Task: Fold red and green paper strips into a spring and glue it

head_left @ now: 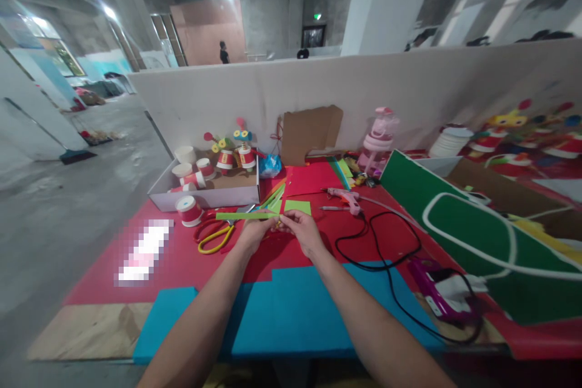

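Note:
A narrow light-green paper strip (240, 216) stretches sideways above the red tabletop, its free end pointing left. My left hand (257, 231) pinches it near its right end. The fingers of my right hand (297, 227) are closed at that same end, close against the left fingertips; a small yellowish bit shows between the hands, too small to name. Just beyond lies a light-green paper piece (300, 207). Scissors (216, 237) with red and yellow handles rest left of my left hand. A pink glue gun (346, 200) lies to the right of my right hand.
A white box (204, 197) holds paper cups and cup figures, with one red-and-white cup (188, 211) before it. Black cable loops past a purple power strip (439, 288). A green board (459, 224) leans at right. Blue sheets (313, 309) cover the near edge.

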Action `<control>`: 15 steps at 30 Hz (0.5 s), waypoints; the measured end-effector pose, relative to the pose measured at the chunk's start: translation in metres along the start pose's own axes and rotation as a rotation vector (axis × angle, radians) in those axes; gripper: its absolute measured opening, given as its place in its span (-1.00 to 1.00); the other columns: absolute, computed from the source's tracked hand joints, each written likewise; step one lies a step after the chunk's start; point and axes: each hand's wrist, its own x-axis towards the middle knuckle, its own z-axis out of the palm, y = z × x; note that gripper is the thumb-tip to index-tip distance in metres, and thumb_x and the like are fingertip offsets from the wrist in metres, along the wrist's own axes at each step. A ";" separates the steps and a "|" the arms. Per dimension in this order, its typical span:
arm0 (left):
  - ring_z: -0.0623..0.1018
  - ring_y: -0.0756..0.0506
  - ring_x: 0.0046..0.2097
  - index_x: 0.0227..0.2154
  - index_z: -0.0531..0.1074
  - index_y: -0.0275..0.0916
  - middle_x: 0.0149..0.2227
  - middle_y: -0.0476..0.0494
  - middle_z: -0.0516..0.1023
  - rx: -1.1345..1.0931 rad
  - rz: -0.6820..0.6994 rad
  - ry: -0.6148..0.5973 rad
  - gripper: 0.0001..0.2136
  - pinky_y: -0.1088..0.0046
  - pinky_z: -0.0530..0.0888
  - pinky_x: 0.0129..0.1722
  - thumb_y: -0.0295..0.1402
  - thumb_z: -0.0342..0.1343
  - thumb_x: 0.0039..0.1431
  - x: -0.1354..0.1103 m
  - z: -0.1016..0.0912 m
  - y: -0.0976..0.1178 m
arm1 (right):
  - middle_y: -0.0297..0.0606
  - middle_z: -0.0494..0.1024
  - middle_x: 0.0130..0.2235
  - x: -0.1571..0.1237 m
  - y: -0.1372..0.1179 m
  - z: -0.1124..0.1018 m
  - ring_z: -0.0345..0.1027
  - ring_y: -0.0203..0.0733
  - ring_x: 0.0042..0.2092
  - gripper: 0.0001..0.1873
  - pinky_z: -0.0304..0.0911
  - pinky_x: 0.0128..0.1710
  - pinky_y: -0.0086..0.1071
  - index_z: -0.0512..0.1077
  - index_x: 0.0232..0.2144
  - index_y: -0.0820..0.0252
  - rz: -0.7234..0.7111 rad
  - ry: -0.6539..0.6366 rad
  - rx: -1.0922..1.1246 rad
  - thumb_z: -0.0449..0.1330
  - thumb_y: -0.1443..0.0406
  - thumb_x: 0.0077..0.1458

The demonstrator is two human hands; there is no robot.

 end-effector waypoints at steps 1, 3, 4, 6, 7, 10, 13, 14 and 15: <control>0.35 0.05 -0.55 -0.54 0.45 -0.30 -0.62 0.01 0.40 0.021 0.010 -0.004 -0.79 0.53 0.28 -0.49 -0.26 0.29 -0.15 0.000 0.000 0.000 | -0.35 0.51 -0.53 0.000 0.000 0.000 0.39 -0.29 -0.47 -0.62 0.36 -0.36 -0.36 0.43 -0.49 0.21 -0.020 0.012 -0.018 0.40 0.09 -0.32; 0.35 0.05 -0.55 -0.55 0.44 -0.30 -0.63 0.01 0.39 0.049 0.019 -0.016 -0.78 0.53 0.27 -0.50 -0.24 0.28 -0.14 0.000 0.000 0.000 | -0.36 0.48 -0.57 0.001 0.000 0.000 0.36 -0.29 -0.50 -0.61 0.35 -0.40 -0.37 0.41 -0.53 0.20 -0.051 0.035 -0.046 0.40 0.07 -0.33; 0.34 0.05 -0.55 -0.55 0.44 -0.30 -0.63 0.01 0.39 0.054 0.018 -0.020 -0.78 0.53 0.27 -0.50 -0.24 0.28 -0.15 0.000 -0.001 0.000 | -0.36 0.48 -0.57 0.001 0.000 0.000 0.36 -0.29 -0.50 -0.61 0.35 -0.40 -0.36 0.41 -0.53 0.20 -0.053 0.037 -0.054 0.40 0.07 -0.34; 0.35 0.05 -0.55 -0.55 0.44 -0.30 -0.62 0.01 0.40 0.043 0.011 -0.015 -0.77 0.53 0.27 -0.50 -0.23 0.29 -0.15 0.000 -0.001 0.000 | -0.34 0.50 -0.54 0.001 -0.001 -0.001 0.37 -0.28 -0.48 -0.61 0.36 -0.38 -0.36 0.43 -0.50 0.21 -0.023 0.012 -0.050 0.40 0.07 -0.33; 0.35 0.04 -0.55 -0.55 0.43 -0.30 -0.62 0.00 0.40 0.035 0.008 -0.014 -0.76 0.53 0.27 -0.50 -0.23 0.29 -0.16 0.001 -0.001 0.000 | -0.34 0.51 -0.52 0.002 -0.002 -0.001 0.38 -0.28 -0.47 -0.61 0.36 -0.37 -0.36 0.43 -0.49 0.21 -0.002 -0.005 -0.044 0.40 0.07 -0.32; 0.36 0.04 -0.54 -0.57 0.43 -0.30 -0.62 0.00 0.40 0.046 0.013 -0.011 -0.76 0.52 0.27 -0.49 -0.22 0.28 -0.15 0.000 0.000 0.001 | -0.35 0.49 -0.53 0.002 -0.003 -0.003 0.36 -0.30 -0.47 -0.61 0.35 -0.38 -0.38 0.44 -0.49 0.21 0.006 -0.021 -0.055 0.39 0.07 -0.31; 0.35 0.05 -0.54 -0.58 0.43 -0.30 -0.63 0.00 0.40 0.087 0.016 0.026 -0.77 0.53 0.25 -0.51 -0.23 0.28 -0.16 -0.001 0.002 0.004 | -0.38 0.46 -0.58 0.003 -0.003 -0.005 0.32 -0.33 -0.51 -0.63 0.33 -0.41 -0.40 0.44 -0.51 0.20 -0.053 0.023 -0.095 0.38 0.06 -0.29; 0.35 0.05 -0.55 -0.57 0.43 -0.30 -0.63 0.00 0.40 0.091 0.012 0.038 -0.77 0.54 0.25 -0.52 -0.24 0.28 -0.16 -0.002 0.003 0.005 | -0.39 0.45 -0.58 0.003 -0.002 -0.005 0.31 -0.33 -0.52 -0.63 0.33 -0.42 -0.41 0.43 -0.51 0.20 -0.061 0.032 -0.104 0.38 0.06 -0.29; 0.34 0.05 -0.56 -0.57 0.42 -0.30 -0.64 0.01 0.39 0.091 0.005 0.046 -0.77 0.55 0.24 -0.53 -0.24 0.29 -0.17 -0.002 0.004 0.007 | -0.39 0.45 -0.57 0.003 -0.002 -0.005 0.31 -0.34 -0.52 -0.63 0.33 -0.42 -0.41 0.43 -0.50 0.20 -0.059 0.034 -0.105 0.38 0.06 -0.29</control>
